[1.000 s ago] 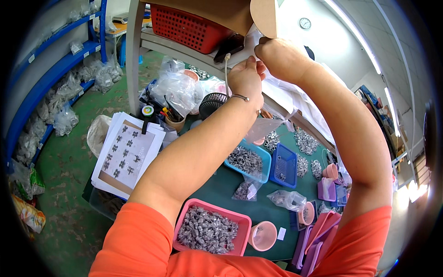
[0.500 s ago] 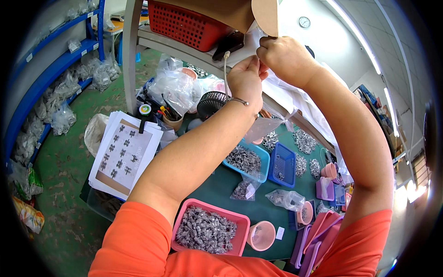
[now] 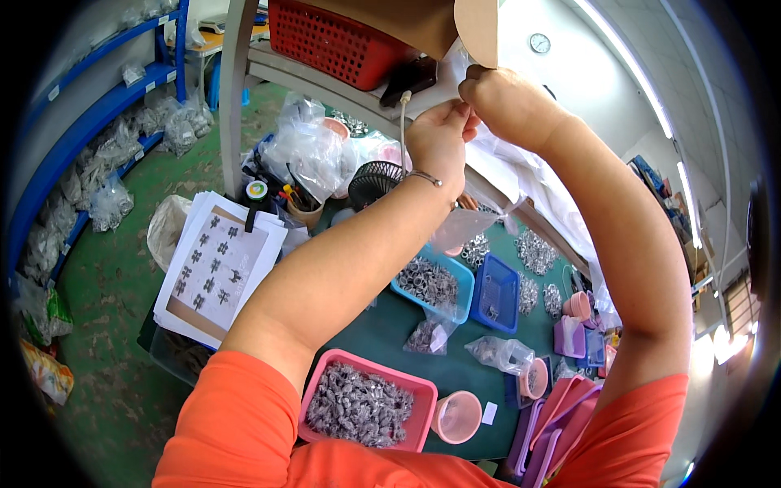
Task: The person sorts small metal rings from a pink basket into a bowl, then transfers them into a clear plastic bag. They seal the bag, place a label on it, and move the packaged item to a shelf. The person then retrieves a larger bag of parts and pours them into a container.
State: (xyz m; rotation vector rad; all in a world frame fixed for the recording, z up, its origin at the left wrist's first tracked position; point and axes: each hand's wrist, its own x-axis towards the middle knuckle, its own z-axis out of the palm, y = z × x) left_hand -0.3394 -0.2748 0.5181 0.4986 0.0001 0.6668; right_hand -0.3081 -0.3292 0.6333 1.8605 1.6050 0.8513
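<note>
Up by shelf [image 3: 309,85] edge, L hand [image 3: 438,137] & R hand [image 3: 503,98] close tog., fingers curled; can't tell what's gripped. Cardboard flap [image 3: 478,37] just above R hand. Strip of worktop [image 3: 376,330] runs btwn lt-blue tub [image 3: 466,293] & pink tub [image 3: 426,408]; floor [image 3: 122,325] off L.

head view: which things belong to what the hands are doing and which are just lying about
Likely in use:
- left hand and right hand, close together; what the fingers hold is hidden
- cardboard flap, right by the right hand

Apparently just lying about:
- red basket
- pink tray
- dark blue basket
- pink cup
- printed sheets
</note>
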